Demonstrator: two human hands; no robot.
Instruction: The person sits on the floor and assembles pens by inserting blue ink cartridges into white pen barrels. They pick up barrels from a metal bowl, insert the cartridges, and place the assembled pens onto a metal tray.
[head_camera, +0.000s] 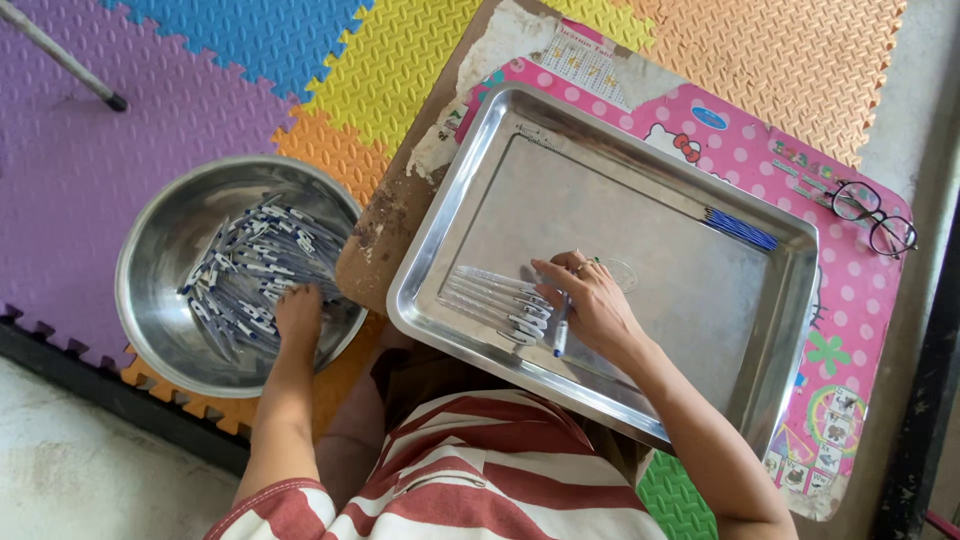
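Carefully, the left hand (298, 312) gropes the bowl's (160, 240) pens (255, 265), grip unclear; the right hand (590, 300) pinches one pen (561, 335), best laid parallel in the tray's (790, 300) row (495, 300).

Foam floor mats (400, 60) (bowl (160, 250), small table (880, 300))

We see silver steel on the tray (480, 180) and bowl (150, 250), white-and-blue pens (255, 270), a pink polka-dot board (860, 330) — and foam mats (60, 170) in purple, blue, yellow, orange — red-and-white striped shirt (470, 480).
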